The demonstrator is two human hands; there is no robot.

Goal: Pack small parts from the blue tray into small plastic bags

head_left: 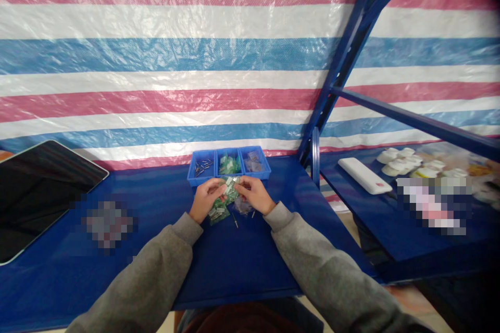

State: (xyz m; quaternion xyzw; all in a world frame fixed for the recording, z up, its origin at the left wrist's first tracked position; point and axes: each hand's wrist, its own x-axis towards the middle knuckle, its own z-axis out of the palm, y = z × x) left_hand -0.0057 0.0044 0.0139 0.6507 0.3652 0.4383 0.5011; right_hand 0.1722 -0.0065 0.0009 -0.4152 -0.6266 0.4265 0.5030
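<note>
My left hand [206,200] and my right hand [258,195] are closed, pinching a small packet [230,186] of clear, greenish plastic between them. What the packet holds is too small to tell. Just beneath, more green packets [219,212] lie near my left fingers, and a few clear packets [244,206] lie by my right. A thin metal pin [235,220] rests on the table in front of them, with another small pin [253,214] to its right. Directly behind my hands is a blue three-part bin [267,173] with metal pins, green packets and clear packets in separate compartments.
A dark-screened tablet [42,197] lies at the left of the blue table [234,265], beside a blurred-out item [107,223]. A blue metal post [339,67] rises at the right. Beyond it, a second table holds a white box-shaped device [364,175] and several white round parts [398,160].
</note>
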